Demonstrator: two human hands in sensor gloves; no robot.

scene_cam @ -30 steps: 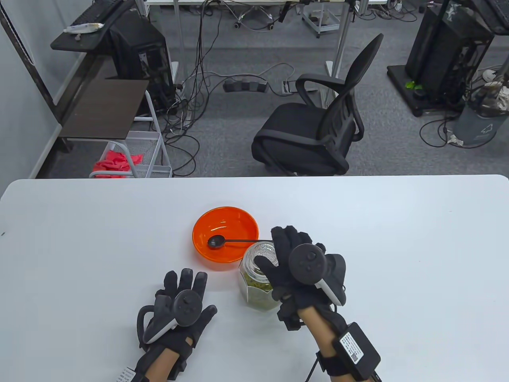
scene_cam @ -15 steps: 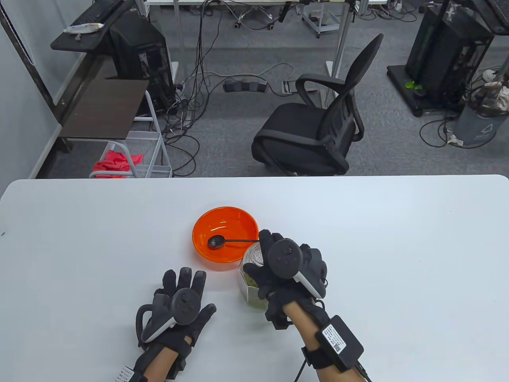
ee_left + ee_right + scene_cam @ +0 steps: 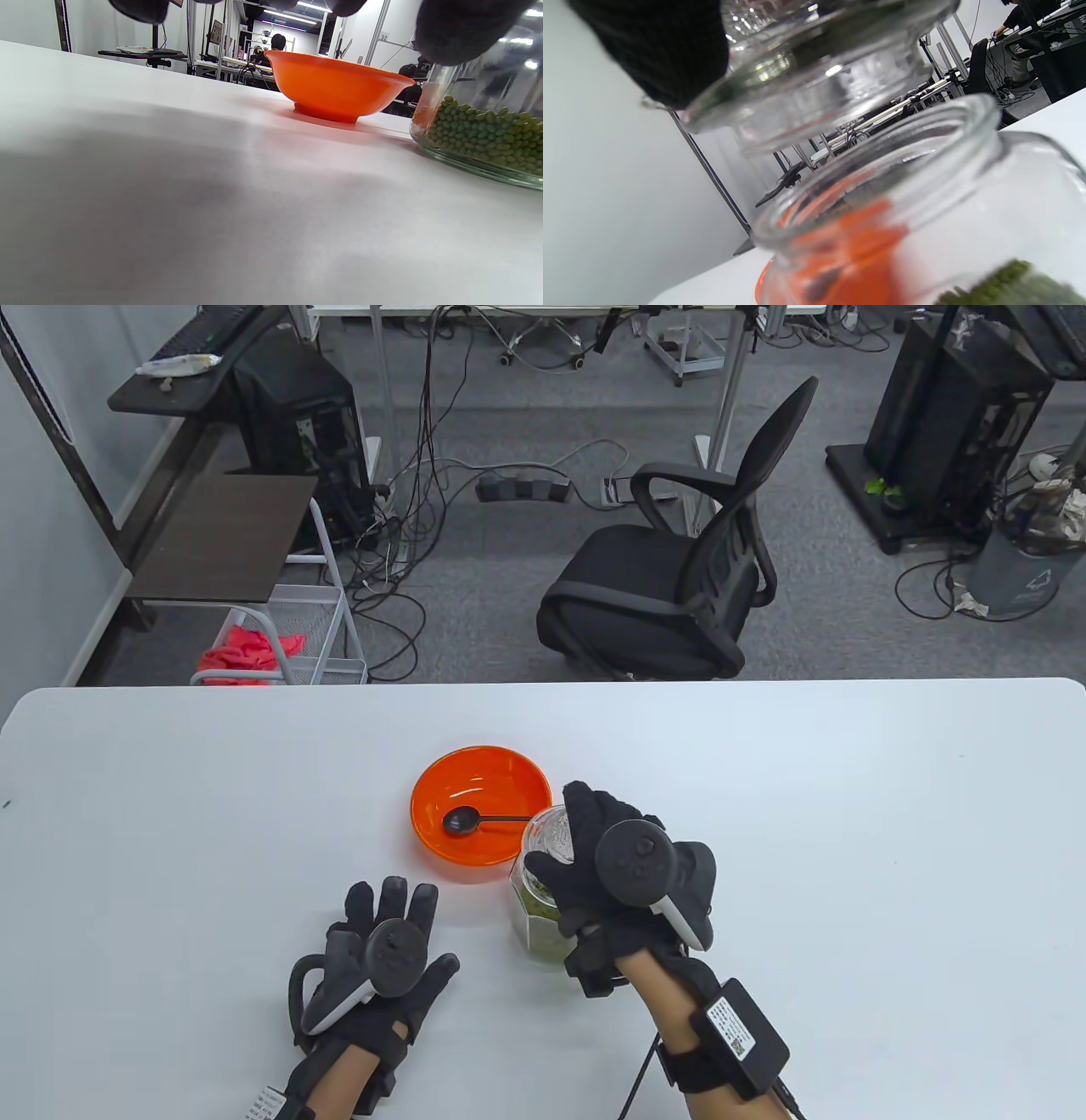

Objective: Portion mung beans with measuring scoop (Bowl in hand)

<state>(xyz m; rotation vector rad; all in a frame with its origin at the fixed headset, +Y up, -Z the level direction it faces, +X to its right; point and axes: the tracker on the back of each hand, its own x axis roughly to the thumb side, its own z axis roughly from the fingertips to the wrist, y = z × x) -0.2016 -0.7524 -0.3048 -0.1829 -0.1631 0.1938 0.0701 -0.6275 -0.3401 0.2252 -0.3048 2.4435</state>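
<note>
An orange bowl stands at the table's middle with a black measuring scoop lying in it, handle pointing right. Just right of it is a glass jar holding green mung beans. My right hand grips the jar's glass lid from above. In the right wrist view the lid hangs tilted a little above the jar's open mouth. My left hand lies flat on the table, fingers spread, near the bowl and the jar, holding nothing.
The white table stretches wide on both sides of the hands. Past its far edge stand a black office chair, a wire basket and cables on the floor.
My right hand slid left over the jar, curled round the lid and now holds it slightly off the mouth. The left hand, the bowl and the scoop have not moved.
</note>
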